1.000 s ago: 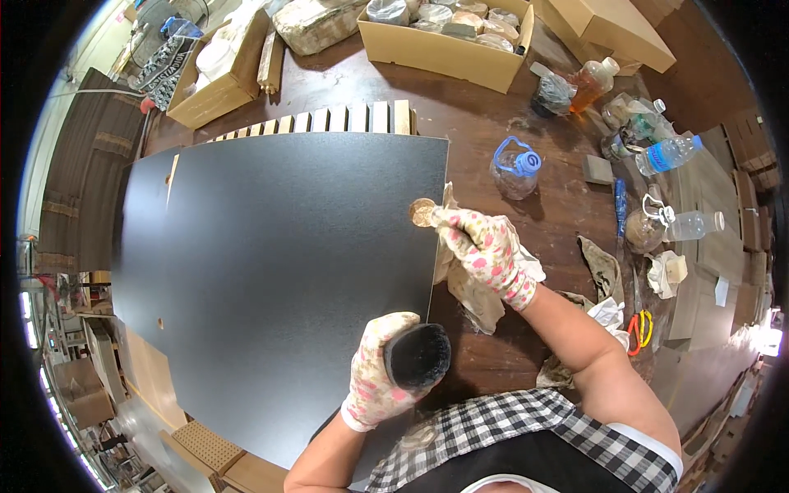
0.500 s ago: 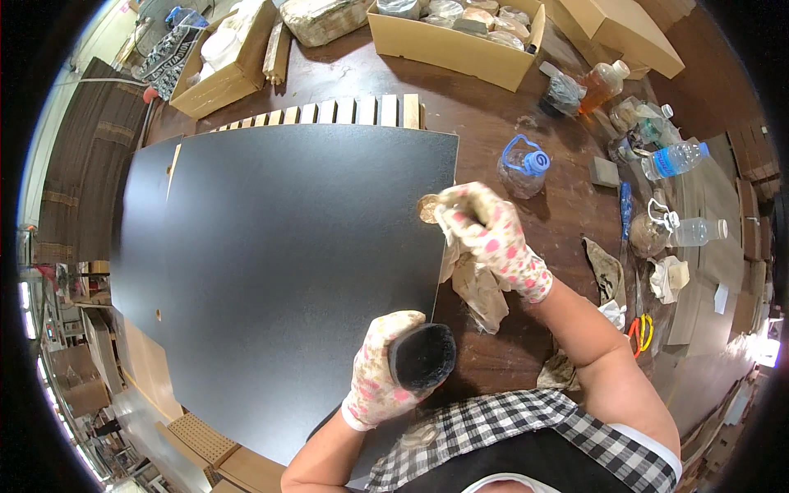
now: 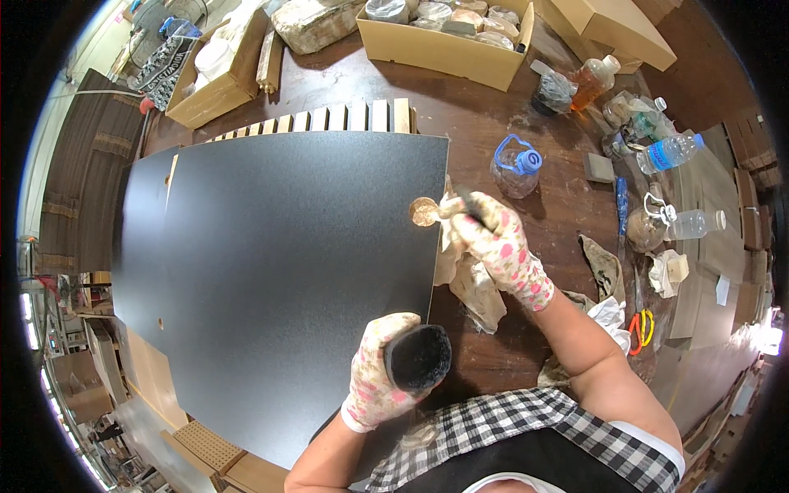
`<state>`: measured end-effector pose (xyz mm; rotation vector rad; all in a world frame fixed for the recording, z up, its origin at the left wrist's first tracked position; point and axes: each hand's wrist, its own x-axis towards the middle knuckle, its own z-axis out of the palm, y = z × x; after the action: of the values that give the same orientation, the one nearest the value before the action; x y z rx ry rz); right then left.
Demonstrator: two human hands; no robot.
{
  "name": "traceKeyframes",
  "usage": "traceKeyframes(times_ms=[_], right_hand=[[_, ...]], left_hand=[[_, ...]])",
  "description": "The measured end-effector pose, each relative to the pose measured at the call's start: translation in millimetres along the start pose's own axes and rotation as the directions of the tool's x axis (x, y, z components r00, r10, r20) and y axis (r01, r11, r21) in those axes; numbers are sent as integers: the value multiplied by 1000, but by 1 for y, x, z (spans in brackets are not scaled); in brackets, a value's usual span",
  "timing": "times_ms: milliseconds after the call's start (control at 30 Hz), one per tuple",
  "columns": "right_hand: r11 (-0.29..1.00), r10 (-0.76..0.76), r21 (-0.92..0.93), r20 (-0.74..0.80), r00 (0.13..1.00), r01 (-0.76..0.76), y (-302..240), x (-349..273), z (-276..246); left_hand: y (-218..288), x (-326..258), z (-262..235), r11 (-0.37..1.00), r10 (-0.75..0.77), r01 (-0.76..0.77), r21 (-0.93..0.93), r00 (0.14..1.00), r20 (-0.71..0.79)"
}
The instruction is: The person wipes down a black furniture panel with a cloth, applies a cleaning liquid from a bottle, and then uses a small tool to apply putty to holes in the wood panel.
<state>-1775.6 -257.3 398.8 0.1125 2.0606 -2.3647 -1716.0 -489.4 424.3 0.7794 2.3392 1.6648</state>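
My left hand [image 3: 380, 382], in a flowered glove, is wrapped round a black cup [image 3: 417, 359] over the near right edge of a large black panel [image 3: 296, 255]. Beside a round hole [image 3: 423, 212] with a tan, rough inside near the panel's right edge is my gloved right hand [image 3: 499, 242], its fingers closed. Something small and dark shows blurred at those fingers; I cannot tell what it is. A crumpled beige cloth [image 3: 477, 297] hangs or lies below this hand along the panel edge, and whether the fingers grip it too is unclear.
Wooden slats [image 3: 401, 116] stick out from under the panel's far edge. A bottle with a blue handle [image 3: 518, 174], a grey block [image 3: 599, 168], scissors [image 3: 641, 331] and rags lie to the right. A carton of round wrapped things [image 3: 444, 51] stands at the back.
My right hand has shifted slightly right of the hole, which shows more fully, and a dark thing now shows at its fingers. The left hand still holds the black cup.
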Motion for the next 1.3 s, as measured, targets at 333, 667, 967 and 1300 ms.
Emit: traceKeyframes(times_ms=[333,667,967,1300], right_hand=[[496,-62,-790,382,922,361,-34,12,30],[795,-291,-535,78,953,287,1,15,9],[960,-174,-241,-113,978,142,12,34,1],[987,-90,-145,-145,985,69,5,13,4]], left_hand=[[1,-1,-2,999,-33,33,17,999,1],[0,-1,-1,998,-67,67,-10,998,11],[2,1,-1,999,-3,4,46,1000,-8],[-2,-2,4,998,-55,55,-14,998,8]])
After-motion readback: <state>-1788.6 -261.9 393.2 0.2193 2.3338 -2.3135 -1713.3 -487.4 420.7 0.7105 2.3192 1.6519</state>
